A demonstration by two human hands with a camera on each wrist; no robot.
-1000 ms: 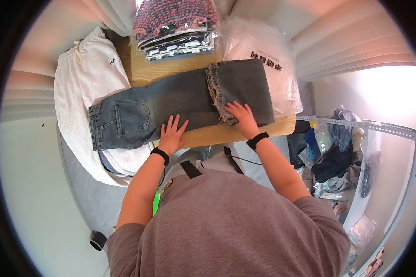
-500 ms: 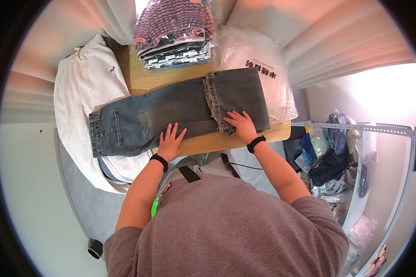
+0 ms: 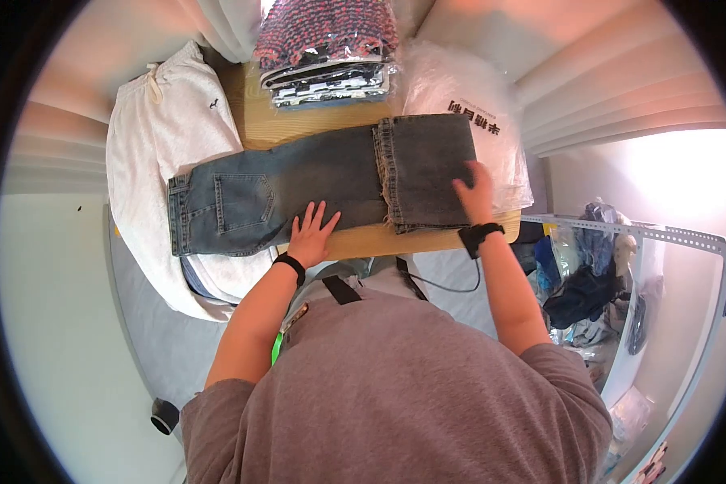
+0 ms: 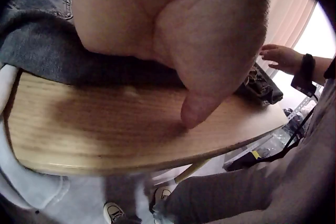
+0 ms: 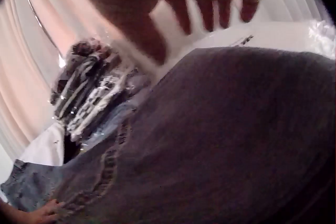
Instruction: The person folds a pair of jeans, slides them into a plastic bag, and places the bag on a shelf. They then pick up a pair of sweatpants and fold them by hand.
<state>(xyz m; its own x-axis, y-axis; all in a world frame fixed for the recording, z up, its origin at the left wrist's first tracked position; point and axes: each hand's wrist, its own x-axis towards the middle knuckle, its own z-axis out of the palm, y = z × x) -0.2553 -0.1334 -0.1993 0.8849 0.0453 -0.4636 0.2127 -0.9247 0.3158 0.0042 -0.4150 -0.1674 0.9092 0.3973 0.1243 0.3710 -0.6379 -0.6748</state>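
blue-grey denim jeans (image 3: 323, 173) are laid along the near edge of the desk (image 3: 278, 123), folded end toward the right edge. the left hand (image 3: 309, 242) is rested on them, fingers spread; the right hand (image 3: 479, 198) is open at the fold, nothing grasped. creases are best smoothed outward with light pressure, the frayed hem (image 3: 385, 173) being kept square.

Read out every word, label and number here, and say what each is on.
"自制": apparently the last two of four upside-down black characters on the clear plastic bags; the first two are unclear.
Smaller lettering beside them: too small to read.
White drawstring sweatpants: small dark emblem, no readable text.
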